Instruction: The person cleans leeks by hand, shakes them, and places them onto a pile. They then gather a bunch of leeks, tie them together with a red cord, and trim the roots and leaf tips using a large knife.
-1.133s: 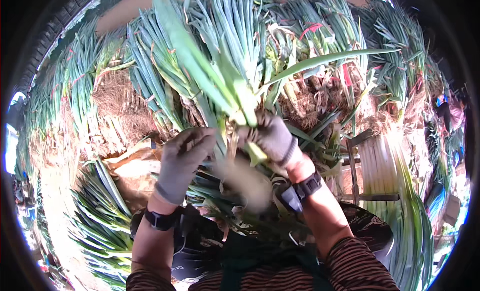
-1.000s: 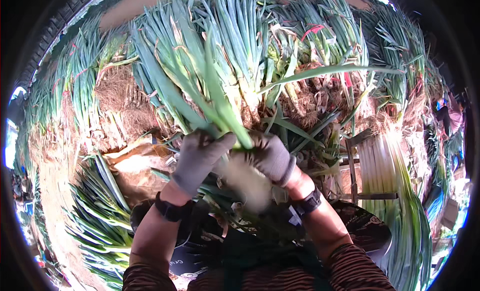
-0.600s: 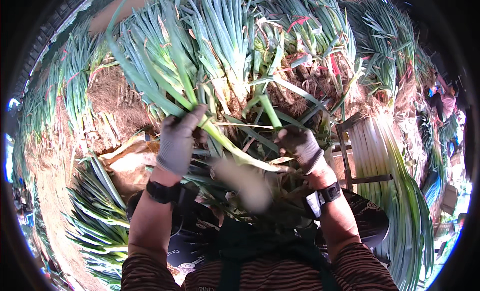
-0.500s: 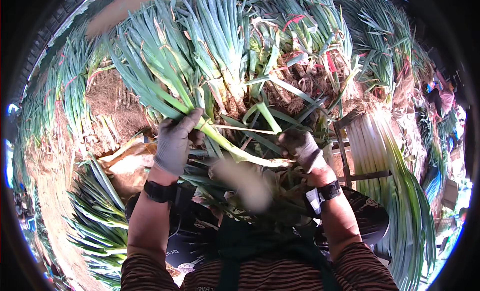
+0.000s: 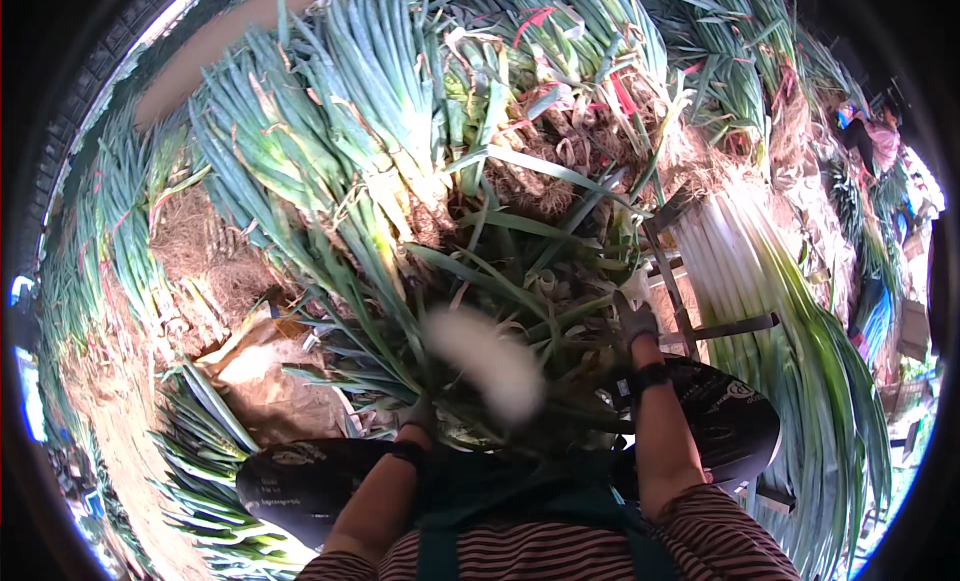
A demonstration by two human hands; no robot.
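Note:
My left hand [image 5: 420,415], in a grey glove, is low in front of my waist, closed on a long green onion [image 5: 385,346]. The onion's dark green leaves run up and left from the hand; its lower part is lost among other leaves. My right hand [image 5: 635,324], also gloved, is over a heap of loose onion leaves [image 5: 540,281], close to a pale leaf scrap [image 5: 637,284]. Shadow hides its fingers, so its grip is unclear. A blurred pale patch [image 5: 485,366] covers part of the heap between my hands.
Upright onion bunches [image 5: 385,91] with rooty ends stand ahead, some tied with red strips. Cleaned onions [image 5: 740,281] with white stalks lie at the right beside a metal frame [image 5: 672,291]. Crumpled brown paper [image 5: 275,381] and more onions [image 5: 215,471] are at the left.
My left hand has come down toward my waist with the onion. My right hand has moved slightly right, away from the onion's root end. The view has shifted a little.

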